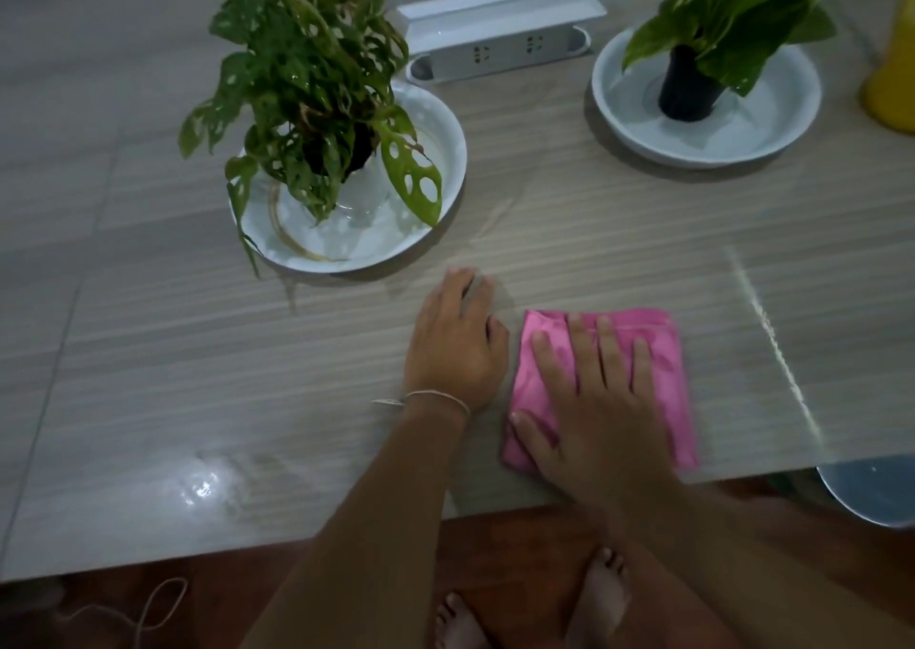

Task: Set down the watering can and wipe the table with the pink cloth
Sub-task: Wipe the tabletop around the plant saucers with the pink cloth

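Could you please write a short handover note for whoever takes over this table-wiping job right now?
Left hand: flat on the table, holding nothing.
Right hand: fingers spread, pressing the pink cloth near the front edge.
Yellow object at the far right edge is probably the watering can, already set down.
Done: can down, cloth in use.
Left: wiping the rest; a wet shine shows front left.

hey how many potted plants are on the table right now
2. One with holed leaves stands in a white dish left of the hands; the other stands in a white dish at far right. More may lie outside the frame.
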